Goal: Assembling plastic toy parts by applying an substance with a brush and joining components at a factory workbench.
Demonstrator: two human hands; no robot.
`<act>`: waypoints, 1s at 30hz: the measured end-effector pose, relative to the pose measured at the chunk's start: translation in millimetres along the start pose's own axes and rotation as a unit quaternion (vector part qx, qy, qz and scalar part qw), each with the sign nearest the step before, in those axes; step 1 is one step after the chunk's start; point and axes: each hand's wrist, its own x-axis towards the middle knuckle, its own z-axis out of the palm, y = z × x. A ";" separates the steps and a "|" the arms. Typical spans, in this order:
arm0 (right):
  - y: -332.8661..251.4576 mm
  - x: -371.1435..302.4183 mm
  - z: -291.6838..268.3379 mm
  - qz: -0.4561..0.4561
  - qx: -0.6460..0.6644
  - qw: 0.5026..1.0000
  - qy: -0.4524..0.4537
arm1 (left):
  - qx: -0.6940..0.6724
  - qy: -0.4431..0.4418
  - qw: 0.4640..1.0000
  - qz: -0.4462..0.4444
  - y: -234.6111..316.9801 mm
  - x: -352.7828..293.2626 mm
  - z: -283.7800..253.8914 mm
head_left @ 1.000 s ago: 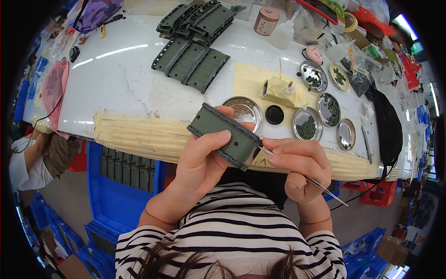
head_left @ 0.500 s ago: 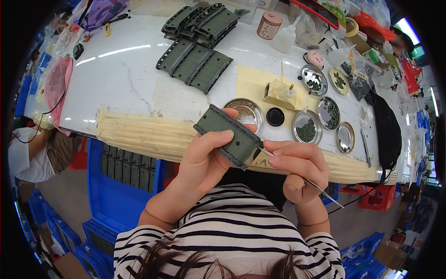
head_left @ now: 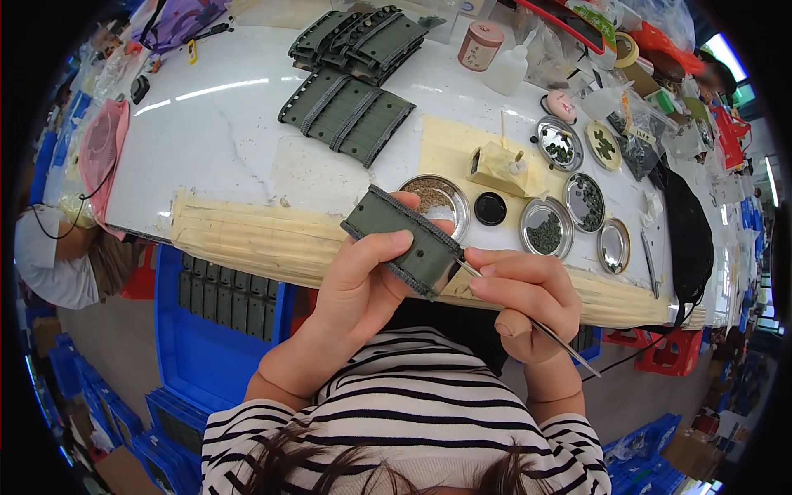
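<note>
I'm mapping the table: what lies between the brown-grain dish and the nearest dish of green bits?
A round black object, in the head view.

white table (head_left: pixel 206 148), green panels (head_left: pixel 351 111), metal dishes (head_left: pixel 613 246)

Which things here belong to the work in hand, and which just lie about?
Likely in use:
green panel, in left hand
thin metal tool, in right hand
dish of fine green bits, nearby

Probably lying about:
pink tin
black fabric
</note>
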 end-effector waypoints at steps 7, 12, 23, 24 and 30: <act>2.9 5.3 -5.9 -0.042 0.005 0.999 -0.026 | -0.054 -0.053 0.996 -0.046 1.8 4.1 -6.5; 10.2 3.6 -7.5 -0.076 0.016 0.996 -0.033 | -0.056 -0.074 0.994 -0.059 1.0 6.8 -11.1; 6.0 0.3 -5.5 -0.051 0.013 0.999 -0.011 | -0.033 -0.073 0.996 -0.034 -0.3 7.3 -10.1; 5.3 0.7 -5.5 -0.050 0.018 0.999 -0.012 | -0.035 -0.076 0.996 -0.035 -0.1 7.4 -10.5; 5.7 0.0 -1.8 -0.058 -0.002 0.998 -0.004 | -0.034 -0.079 0.996 -0.035 0.2 8.6 -11.0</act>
